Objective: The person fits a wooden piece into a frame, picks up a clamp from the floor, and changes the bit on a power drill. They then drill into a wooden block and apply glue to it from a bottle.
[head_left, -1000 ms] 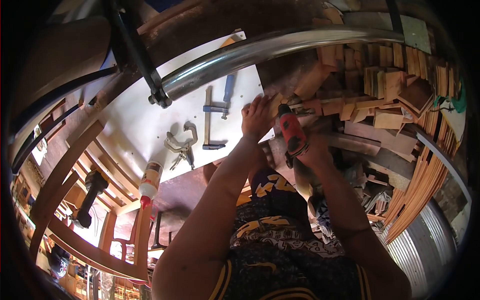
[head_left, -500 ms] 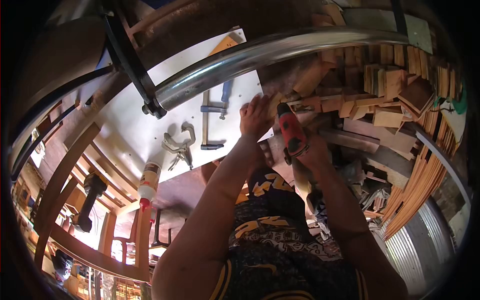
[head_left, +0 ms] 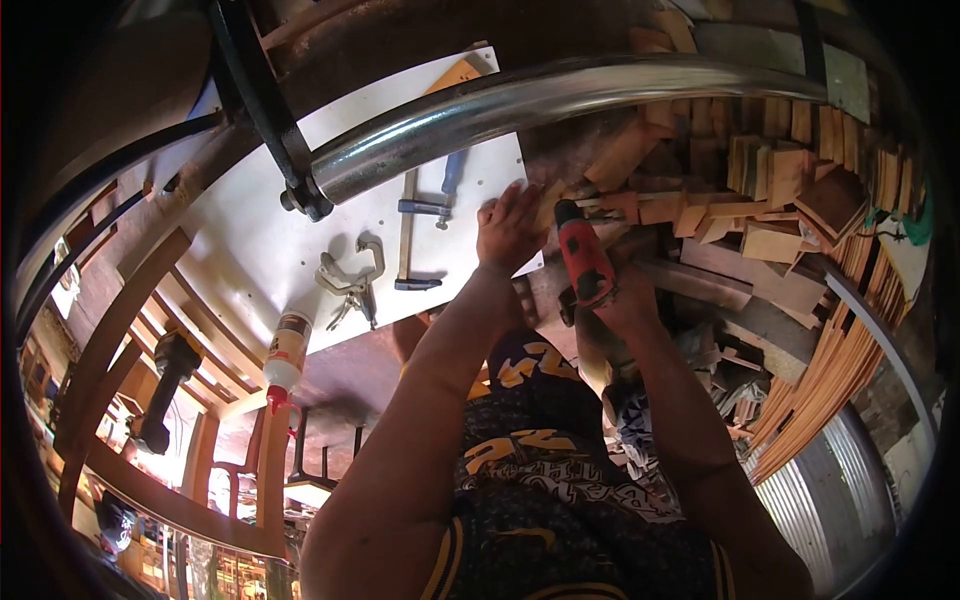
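The right hand [head_left: 628, 292] is clamped round the grip of a red drill [head_left: 583, 256], whose nose points at a wood piece [head_left: 556, 200] at the white board [head_left: 260, 240] edge. The left hand [head_left: 510, 228] presses that piece flat, fingers spread together (no legible writing on the drill), both arms stretched forward from the board's near edge

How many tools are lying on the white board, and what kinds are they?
Bar clamp: 1
Locking pliers clamp: 1
Glue bottle: 1
Total on the white board: 3
The red drill is in the right hand, so it is not counted.
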The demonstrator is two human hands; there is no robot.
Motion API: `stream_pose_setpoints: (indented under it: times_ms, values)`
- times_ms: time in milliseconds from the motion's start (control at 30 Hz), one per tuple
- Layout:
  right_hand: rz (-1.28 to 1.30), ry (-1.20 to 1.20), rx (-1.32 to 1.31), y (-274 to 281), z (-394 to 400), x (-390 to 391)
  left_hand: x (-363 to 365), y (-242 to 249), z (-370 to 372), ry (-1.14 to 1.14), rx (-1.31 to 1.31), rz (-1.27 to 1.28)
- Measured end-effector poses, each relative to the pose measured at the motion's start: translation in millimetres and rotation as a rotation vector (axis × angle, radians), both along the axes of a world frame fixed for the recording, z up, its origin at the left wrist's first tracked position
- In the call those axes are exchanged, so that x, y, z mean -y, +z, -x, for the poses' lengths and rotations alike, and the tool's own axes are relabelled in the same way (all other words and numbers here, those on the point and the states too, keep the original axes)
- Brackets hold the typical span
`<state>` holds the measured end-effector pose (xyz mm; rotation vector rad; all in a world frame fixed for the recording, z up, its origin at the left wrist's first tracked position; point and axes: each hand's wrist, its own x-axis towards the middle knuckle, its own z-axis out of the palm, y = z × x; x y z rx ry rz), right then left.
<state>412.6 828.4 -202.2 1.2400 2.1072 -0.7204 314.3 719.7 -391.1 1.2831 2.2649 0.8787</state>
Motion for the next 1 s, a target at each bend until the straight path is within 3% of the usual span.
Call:
stream_pose_setpoints:
  times_ms: [833,933,1000]
  values:
    - [-0.014,0.011,-0.101,-18,-13,-6,-1,-1,1,0.035,-0.064,-0.066]
    - [0.021,-0.040,-0.107,-47,-39,-5,-1,1,2,0.040,-0.052,-0.084]
    - [0.171,-0.299,-0.219,-61,-51,-5,-1,1,1,0.044,-0.058,-0.087]
